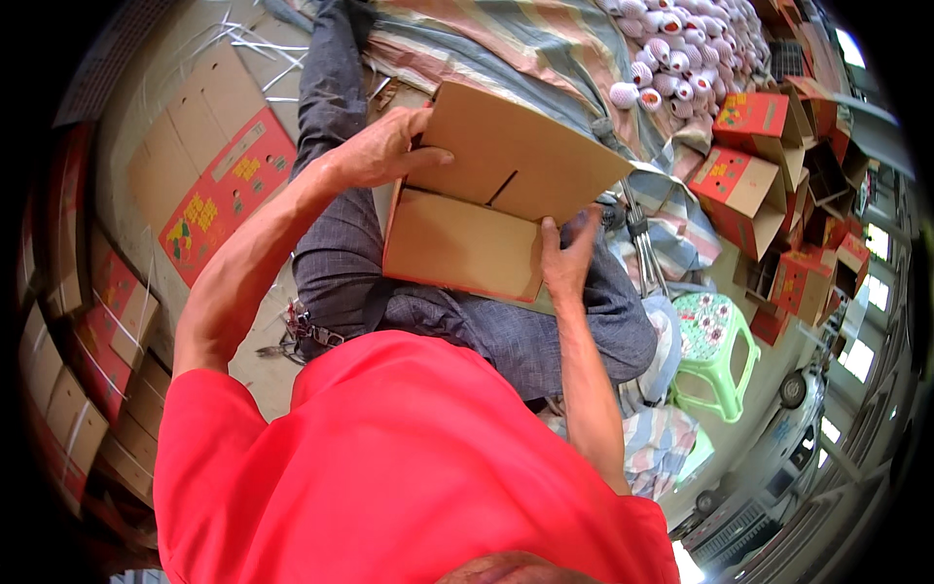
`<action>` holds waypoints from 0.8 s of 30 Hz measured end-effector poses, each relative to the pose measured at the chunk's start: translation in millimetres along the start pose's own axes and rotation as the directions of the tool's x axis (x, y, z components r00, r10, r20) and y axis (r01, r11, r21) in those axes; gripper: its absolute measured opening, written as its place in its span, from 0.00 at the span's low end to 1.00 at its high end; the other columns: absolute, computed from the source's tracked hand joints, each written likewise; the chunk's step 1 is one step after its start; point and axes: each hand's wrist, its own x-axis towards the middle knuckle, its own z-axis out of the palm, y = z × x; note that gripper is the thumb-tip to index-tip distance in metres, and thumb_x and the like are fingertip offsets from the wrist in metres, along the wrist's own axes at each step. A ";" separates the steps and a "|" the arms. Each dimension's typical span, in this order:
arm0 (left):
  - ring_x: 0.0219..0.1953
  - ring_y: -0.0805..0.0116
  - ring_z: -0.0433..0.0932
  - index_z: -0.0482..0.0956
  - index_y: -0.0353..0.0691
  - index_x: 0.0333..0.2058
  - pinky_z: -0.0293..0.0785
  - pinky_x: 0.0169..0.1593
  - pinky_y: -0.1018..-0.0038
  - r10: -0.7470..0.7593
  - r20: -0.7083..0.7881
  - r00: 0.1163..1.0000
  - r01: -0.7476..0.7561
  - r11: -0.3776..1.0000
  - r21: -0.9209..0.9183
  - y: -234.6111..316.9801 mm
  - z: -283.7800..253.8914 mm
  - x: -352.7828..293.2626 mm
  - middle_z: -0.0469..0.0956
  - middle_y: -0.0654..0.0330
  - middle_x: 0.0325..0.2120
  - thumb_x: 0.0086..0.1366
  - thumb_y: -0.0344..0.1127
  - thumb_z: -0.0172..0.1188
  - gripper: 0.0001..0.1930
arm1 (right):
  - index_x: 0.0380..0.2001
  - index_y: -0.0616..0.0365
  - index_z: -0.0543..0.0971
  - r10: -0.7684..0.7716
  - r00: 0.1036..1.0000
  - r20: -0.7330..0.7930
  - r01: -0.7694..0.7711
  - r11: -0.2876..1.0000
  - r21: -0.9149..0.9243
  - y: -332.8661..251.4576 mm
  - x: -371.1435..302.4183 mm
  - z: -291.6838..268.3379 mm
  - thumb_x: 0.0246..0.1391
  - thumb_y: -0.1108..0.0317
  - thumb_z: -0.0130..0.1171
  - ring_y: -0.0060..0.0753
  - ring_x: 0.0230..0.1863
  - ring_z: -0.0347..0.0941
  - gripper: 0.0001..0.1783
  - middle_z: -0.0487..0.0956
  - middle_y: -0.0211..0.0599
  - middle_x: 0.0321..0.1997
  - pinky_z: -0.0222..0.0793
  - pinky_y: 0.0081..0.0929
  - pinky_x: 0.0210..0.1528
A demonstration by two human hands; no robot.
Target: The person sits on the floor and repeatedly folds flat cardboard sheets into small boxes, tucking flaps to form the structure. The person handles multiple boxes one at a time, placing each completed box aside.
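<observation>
A cardboard box (525,146), partly folded, rests over my lap. Its inner faces are plain brown, red shows along its outer edges, and a dark slot runs near the fold between the raised panel and the lower one. My left hand (397,154) grips the upper left edge of the raised panel, thumb on the inner face and fingers behind it. On the right side, my right hand (571,261) holds the box's edge, with the thumb toward the inside. The fingers behind the cardboard are partly hidden.
A flat red-and-brown carton (216,161) lies on the floor at left, near bundled cartons (73,419). Fruit in foam nets (686,58) is heaped on a striped sheet (525,44). Open cartons (744,190) and a green stool (715,355) stand at right.
</observation>
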 end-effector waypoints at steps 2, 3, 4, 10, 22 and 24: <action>0.47 0.49 0.85 0.80 0.32 0.52 0.79 0.51 0.62 0.058 -0.009 0.998 -0.058 0.998 -0.004 -7.0 5.0 -6.3 0.87 0.46 0.44 0.70 0.35 0.66 0.17 | 0.81 0.64 0.43 -0.216 0.976 0.014 0.203 0.889 -0.410 -12.5 21.8 -25.5 0.48 0.54 0.80 0.57 0.83 0.50 0.70 0.51 0.60 0.83 0.46 0.47 0.82; 0.47 0.48 0.85 0.81 0.32 0.52 0.79 0.51 0.62 0.059 -0.011 0.998 -0.059 0.998 -0.002 -5.8 7.1 -9.0 0.87 0.46 0.44 0.70 0.35 0.66 0.17 | 0.81 0.63 0.43 -0.362 0.928 0.089 0.360 0.808 -0.467 -42.1 40.0 -32.6 0.46 0.51 0.83 0.58 0.84 0.47 0.73 0.49 0.58 0.84 0.44 0.49 0.83; 0.47 0.47 0.85 0.81 0.32 0.51 0.79 0.51 0.62 0.069 0.002 0.998 -0.069 0.998 -0.004 -2.0 9.8 -8.4 0.87 0.46 0.44 0.70 0.35 0.66 0.16 | 0.79 0.59 0.53 -0.493 0.864 0.103 0.484 0.756 -0.441 -70.0 55.9 -37.8 0.47 0.52 0.82 0.51 0.82 0.52 0.66 0.58 0.50 0.82 0.48 0.45 0.82; 0.46 0.43 0.84 0.81 0.32 0.50 0.78 0.50 0.60 0.127 0.016 0.992 -0.128 0.990 0.058 5.3 14.6 -9.1 0.86 0.44 0.44 0.70 0.36 0.67 0.16 | 0.59 0.62 0.80 -0.218 0.690 0.690 0.646 0.616 -0.451 -143.0 115.7 -53.9 0.46 0.56 0.81 0.54 0.62 0.77 0.38 0.83 0.49 0.60 0.72 0.44 0.65; 0.51 0.44 0.81 0.78 0.39 0.59 0.76 0.55 0.55 0.590 -0.121 0.799 -0.303 0.568 0.765 98.6 -4.6 27.4 0.84 0.49 0.41 0.52 0.35 0.76 0.33 | 0.58 0.55 0.83 -0.094 0.769 0.633 0.489 0.723 -0.488 -131.6 92.3 -50.3 0.46 0.59 0.80 0.56 0.52 0.83 0.34 0.86 0.51 0.51 0.78 0.45 0.55; 0.53 0.44 0.80 0.78 0.40 0.60 0.76 0.57 0.54 0.366 0.134 0.921 -0.338 0.579 0.742 110.4 -7.2 54.3 0.84 0.48 0.43 0.51 0.36 0.76 0.35 | 0.58 0.54 0.83 -0.087 0.775 0.625 0.479 0.726 -0.493 -137.2 90.7 -48.6 0.47 0.60 0.80 0.57 0.52 0.83 0.34 0.86 0.51 0.51 0.78 0.45 0.55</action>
